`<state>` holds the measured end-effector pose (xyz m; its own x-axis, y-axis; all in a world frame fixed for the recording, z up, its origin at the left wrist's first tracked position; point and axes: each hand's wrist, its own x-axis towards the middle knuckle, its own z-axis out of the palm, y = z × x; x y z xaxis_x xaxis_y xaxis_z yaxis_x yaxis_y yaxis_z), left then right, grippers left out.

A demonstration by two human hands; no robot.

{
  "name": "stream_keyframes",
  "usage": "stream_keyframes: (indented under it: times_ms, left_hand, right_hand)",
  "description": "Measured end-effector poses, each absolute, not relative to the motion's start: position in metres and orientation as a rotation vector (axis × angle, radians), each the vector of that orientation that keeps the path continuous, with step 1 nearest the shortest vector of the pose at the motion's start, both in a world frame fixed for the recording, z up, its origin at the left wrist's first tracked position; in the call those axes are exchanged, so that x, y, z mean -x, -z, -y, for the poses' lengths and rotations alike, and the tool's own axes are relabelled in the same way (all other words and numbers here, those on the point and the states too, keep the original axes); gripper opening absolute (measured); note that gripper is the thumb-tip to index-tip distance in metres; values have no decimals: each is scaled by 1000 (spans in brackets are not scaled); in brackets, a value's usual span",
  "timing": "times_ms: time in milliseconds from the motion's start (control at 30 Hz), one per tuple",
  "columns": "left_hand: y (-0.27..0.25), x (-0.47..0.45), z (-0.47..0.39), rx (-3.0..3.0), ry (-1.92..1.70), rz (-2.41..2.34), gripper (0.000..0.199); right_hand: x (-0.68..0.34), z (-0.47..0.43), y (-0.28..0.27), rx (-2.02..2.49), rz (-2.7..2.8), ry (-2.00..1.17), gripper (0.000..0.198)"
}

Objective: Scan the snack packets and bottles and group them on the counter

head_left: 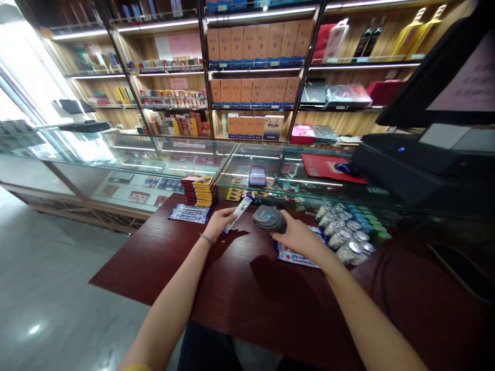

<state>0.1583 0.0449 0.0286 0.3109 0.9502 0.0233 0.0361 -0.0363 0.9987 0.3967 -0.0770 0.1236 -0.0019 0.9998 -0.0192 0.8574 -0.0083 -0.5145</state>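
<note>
My left hand (219, 224) is closed on a long, narrow blue-and-white snack packet (242, 207), held tilted above the dark red wooden table (232, 278). In my right hand (294, 234) is a grey handheld barcode scanner (269, 218) with a small blue light, its head close to the packet but apart from it. Similar packets (296, 256) lie in a pile beneath my right forearm, partly hidden by it. Another group of these packets (189, 213) lies flat at the table's far left, beside a stack of red and yellow packs (198, 190).
Several clear jars with silver lids (344, 232) stand at the right, beside green-topped containers (373, 221). Behind the table runs a glass display counter (278, 175) bearing a red mat (328, 168) with a mouse. A black monitor (436, 67) overhangs the right side.
</note>
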Motion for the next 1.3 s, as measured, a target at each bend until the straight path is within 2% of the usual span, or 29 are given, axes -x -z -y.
stream_keyframes:
  times_ms: [233, 467, 567, 767, 933, 1300]
  left_hand:
    - [-33, -157, -43, -1511, -949, -1063, 47]
    - [-20, -158, -48, -1338, -991, -953, 58]
    - [-20, -159, -49, -1404, -1047, -962, 51]
    - [-45, -148, -52, -1729, -1199, -1220, 26]
    - [-64, -113, -50, -2102, -1261, -1346, 20]
    - [-17, 9, -40, -2813, -827, -1440, 26]
  right_hand:
    - [-391, 81, -124, 1900, 1914, -485, 52]
    - [-392, 83, -131, 1920, 1856, -553, 42]
    - [-392, 82, -128, 1916, 1856, -504, 42]
    - [-387, 82, -121, 1793, 1835, -559, 45]
    - [-379, 82, -116, 1725, 1816, -586, 48]
    - [-367, 76, -100, 1636, 1821, -598, 48]
